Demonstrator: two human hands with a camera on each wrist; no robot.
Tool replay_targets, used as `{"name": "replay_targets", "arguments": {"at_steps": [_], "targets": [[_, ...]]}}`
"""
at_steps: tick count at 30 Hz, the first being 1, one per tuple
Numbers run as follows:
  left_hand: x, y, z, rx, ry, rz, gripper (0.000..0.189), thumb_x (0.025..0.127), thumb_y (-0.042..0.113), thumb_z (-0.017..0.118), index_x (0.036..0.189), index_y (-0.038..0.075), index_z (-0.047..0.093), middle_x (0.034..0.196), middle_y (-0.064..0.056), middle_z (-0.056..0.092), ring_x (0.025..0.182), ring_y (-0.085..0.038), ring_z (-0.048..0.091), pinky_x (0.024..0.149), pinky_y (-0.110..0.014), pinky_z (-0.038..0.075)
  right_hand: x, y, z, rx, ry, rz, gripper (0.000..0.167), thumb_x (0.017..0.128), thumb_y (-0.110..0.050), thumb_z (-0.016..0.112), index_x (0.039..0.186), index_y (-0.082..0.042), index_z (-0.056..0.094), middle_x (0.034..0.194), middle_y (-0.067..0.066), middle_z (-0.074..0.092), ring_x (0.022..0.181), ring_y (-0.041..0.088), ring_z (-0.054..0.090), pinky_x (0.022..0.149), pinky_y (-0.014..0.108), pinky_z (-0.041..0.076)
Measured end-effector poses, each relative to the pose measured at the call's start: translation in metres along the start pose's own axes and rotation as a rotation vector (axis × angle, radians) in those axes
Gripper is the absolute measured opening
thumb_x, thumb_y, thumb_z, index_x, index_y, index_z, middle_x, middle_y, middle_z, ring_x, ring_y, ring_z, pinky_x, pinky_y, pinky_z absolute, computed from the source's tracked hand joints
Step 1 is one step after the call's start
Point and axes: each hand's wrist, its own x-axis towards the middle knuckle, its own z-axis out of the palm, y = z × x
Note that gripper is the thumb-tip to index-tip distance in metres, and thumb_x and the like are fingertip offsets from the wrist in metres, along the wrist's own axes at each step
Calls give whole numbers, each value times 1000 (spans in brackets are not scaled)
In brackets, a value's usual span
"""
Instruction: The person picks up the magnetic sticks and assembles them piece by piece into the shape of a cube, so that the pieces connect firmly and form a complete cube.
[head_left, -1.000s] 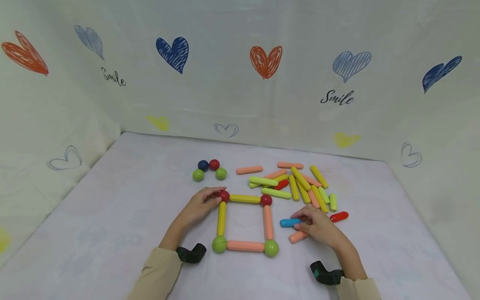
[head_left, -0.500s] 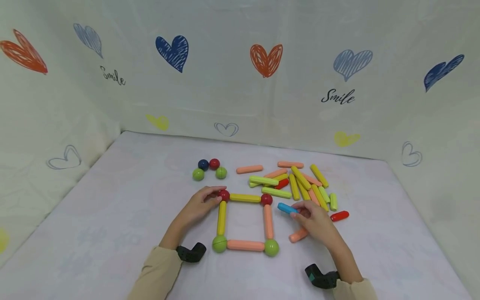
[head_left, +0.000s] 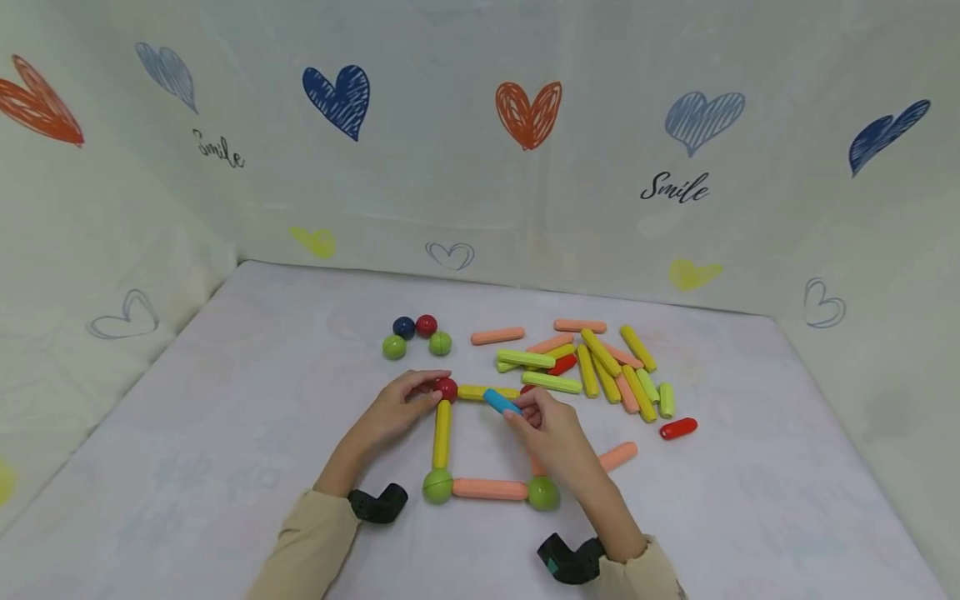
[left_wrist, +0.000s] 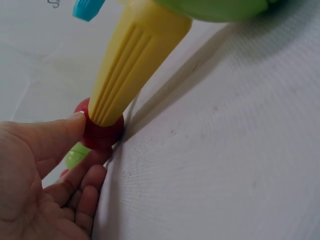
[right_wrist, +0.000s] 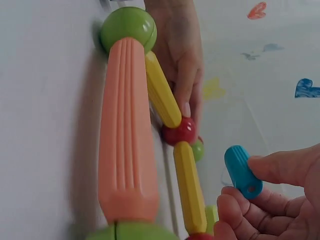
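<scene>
A square frame of rods and balls lies on the table, with yellow rods (head_left: 442, 435) at its left and far sides and a salmon rod (head_left: 491, 490) at the near side. Green balls (head_left: 438, 486) form the near corners. At the far left corner, my left hand (head_left: 396, 410) pinches a red ball (left_wrist: 102, 131) between thumb and fingers. My right hand (head_left: 551, 433) holds a short blue rod (right_wrist: 243, 171) between thumb and fingertips, raised over the frame's far side. That hand partly hides the far right red ball and the right salmon rod.
Several loose yellow, salmon and light green rods (head_left: 551, 382) are heaped behind and right of the frame. A red rod (head_left: 678, 428) and a salmon rod (head_left: 618, 456) lie at the right. Behind the left hand sit loose balls, one dark blue (head_left: 403, 327). A patterned curtain (head_left: 450, 167) stands behind.
My right hand has lifted the blue rod off the table at the right and carried it leftward over the frame. The left hand has stayed at the red ball.
</scene>
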Motion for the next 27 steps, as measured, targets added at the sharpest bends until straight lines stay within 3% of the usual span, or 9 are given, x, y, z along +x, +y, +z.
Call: {"name": "replay_targets", "arguments": {"at_steps": [11,19,27], "targets": [[-1,2,-2,-7,-18,24,37,93,21,56,130,20,54,124,-6,55,116,-23,47,104,-45,35,10,-14,33,25,-52,47,22,87,-18,65,100,-2,57,78,4,54,67,14,48,56,19,41],[-2,2,-4,-13,-13,29,36,93,21,55,130,19,54,122,-7,56,114,-24,47,103,-46,35,18,-17,48,-14,2,36,21,86,-16,66,97,0,58,73,4,54,60,12,47,53,18,39],[-1,1,-4,3,-22,34,37,94,23,55,131,20,53,120,-6,56,114,-23,47,104,-47,34,20,-17,52,-34,3,42,22,86,-18,66,98,-2,56,72,3,52,60,13,46,52,18,38]]}}
